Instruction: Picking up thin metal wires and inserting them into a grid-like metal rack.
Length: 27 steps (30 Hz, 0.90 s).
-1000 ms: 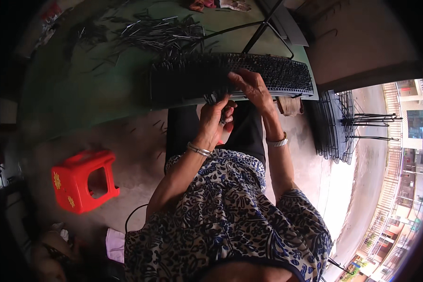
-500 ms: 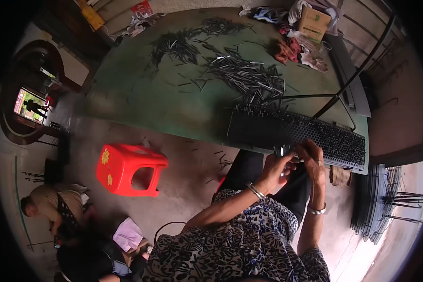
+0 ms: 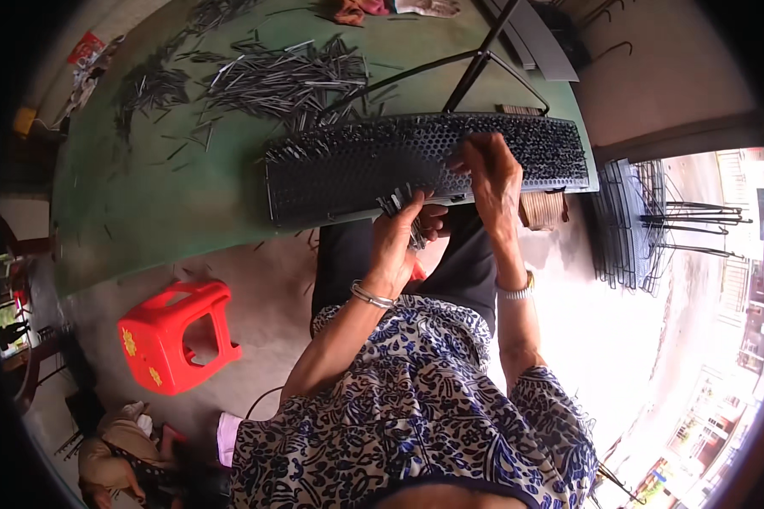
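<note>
My left hand (image 3: 392,240) is closed around a small bunch of short, dark metal-looking strips (image 3: 391,203) at the near edge of a long black perforated board (image 3: 348,185). Above the middle of that board is my right hand (image 3: 496,180), its fingers pinched together and pointing down at the holes. Whatever the pinch may hold is too small and blurred to make out. Dark pieces stand packed in holes on the board's right part and along its far edge. The middle holes show no pieces.
A loose pile of dark strips (image 3: 293,81) lies on the green table (image 3: 212,187) beyond the board. A black metal stand (image 3: 475,72) rises behind it. A red plastic stool (image 3: 174,339) stands at the left. Another person (image 3: 115,458) is at the lower left; wire racks (image 3: 632,225) stand at the right.
The view has swung toward the right. My right hand has parted from my left hand and moved out over the board. My left hand still grips the strips.
</note>
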{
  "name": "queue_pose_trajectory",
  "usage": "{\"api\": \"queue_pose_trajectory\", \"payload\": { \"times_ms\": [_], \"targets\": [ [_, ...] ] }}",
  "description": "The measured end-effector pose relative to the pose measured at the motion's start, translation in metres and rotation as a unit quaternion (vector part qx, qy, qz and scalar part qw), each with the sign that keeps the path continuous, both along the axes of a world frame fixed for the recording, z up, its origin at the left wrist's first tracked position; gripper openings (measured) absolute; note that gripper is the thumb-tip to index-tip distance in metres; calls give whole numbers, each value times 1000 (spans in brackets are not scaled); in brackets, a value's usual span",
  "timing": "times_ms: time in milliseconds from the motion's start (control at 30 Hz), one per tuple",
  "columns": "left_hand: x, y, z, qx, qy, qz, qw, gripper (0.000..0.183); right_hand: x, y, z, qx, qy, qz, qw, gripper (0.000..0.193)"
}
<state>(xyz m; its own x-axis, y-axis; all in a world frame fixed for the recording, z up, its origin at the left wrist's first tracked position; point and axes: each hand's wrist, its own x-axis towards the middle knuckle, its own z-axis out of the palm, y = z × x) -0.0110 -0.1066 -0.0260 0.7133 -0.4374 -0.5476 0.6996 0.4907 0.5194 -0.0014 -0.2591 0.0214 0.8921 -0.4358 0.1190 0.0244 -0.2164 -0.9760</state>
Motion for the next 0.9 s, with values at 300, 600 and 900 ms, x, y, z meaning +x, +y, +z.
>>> {"api": "queue_pose_trajectory", "payload": {
  "times_ms": [300, 600, 900],
  "targets": [
    [-12, -6, -20, -169, 90, -16, 981, 24, 34, -17, -25, -135, -49, -31, 989, 8],
    [-11, -2, 8, -64, 54, -38, 996, 30, 32, -27, -18, -137, -40, 2, 990, 9],
    [-6, 3, 26, 47, -87, -15, 995, 31, -6, -10, 9, 50, 118, 218, 967, 14]
  ]
}}
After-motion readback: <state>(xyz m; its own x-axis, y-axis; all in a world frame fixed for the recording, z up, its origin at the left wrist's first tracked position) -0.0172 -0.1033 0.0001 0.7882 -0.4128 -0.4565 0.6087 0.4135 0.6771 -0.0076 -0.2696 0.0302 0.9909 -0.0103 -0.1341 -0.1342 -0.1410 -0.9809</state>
